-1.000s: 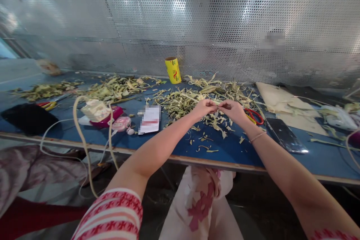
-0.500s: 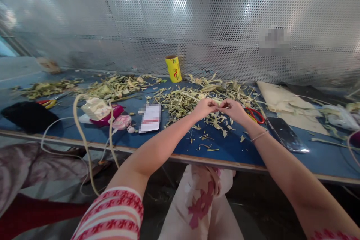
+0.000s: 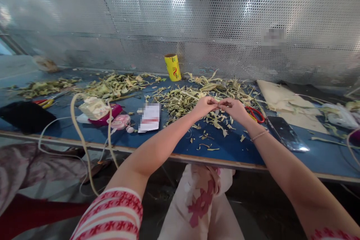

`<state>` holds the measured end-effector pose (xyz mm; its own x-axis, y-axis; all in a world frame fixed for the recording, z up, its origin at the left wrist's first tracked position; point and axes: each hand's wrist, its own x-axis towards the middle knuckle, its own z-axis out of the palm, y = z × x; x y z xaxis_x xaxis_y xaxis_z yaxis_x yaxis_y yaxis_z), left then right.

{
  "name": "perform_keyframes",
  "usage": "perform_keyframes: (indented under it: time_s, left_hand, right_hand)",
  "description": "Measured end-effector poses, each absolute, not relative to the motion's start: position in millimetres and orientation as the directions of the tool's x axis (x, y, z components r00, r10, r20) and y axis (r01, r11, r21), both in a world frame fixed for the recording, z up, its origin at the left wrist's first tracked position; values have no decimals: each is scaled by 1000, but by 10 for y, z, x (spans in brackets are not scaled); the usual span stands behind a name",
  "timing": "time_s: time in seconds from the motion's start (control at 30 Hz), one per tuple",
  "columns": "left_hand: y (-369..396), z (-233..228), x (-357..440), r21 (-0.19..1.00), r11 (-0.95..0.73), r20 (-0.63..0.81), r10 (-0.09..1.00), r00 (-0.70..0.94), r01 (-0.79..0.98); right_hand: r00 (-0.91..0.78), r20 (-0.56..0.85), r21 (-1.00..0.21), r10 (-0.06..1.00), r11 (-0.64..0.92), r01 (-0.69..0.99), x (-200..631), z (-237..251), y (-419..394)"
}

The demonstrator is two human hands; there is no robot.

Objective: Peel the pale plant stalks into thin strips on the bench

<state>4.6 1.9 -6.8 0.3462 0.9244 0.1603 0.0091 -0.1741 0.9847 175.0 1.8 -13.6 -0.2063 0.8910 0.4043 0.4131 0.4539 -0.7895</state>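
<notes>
Pale green fibrous strip (image 3: 218,105) pinched between left hand (image 3: 204,106) and right hand (image 3: 234,109), mid-frame above shredded leaf scraps (image 3: 182,101) on blue tabletop (image 3: 225,150).

text: none legible | yellow roll (image 3: 172,67): red markings unreadable; card (image 3: 150,117): blurred

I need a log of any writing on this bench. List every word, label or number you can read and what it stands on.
Nothing can be read for certain.
Yellow roll: red marks, too small to read.
White card: blurred out.
Patch on the perforated screen: blurred out.
Pink packet: no legible print.
The left hand and right hand pinch a leaf strip that bears no writing.
</notes>
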Motion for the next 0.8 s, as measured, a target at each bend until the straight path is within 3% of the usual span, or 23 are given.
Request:
perform_keyframes:
  time_s: [0.3, 0.53, 0.8]
  left_hand:
    - [-8, -27, 45, 991, -134, 133, 937, 323, -19]
    - [44, -71, 50, 991, -32, 73, 940, 333, -128]
    - [34, -75, 56, 990, -52, 94, 936, 340, -132]
  right_hand:
    - [-212, 360, -840, 909, 414, 351, 1744, -153, 11]
    - [-189, 400, -811, 897, 443, 382, 1732, -150, 16]
    - [-169, 412, -805, 896, 444, 393, 1731, -127, -11]
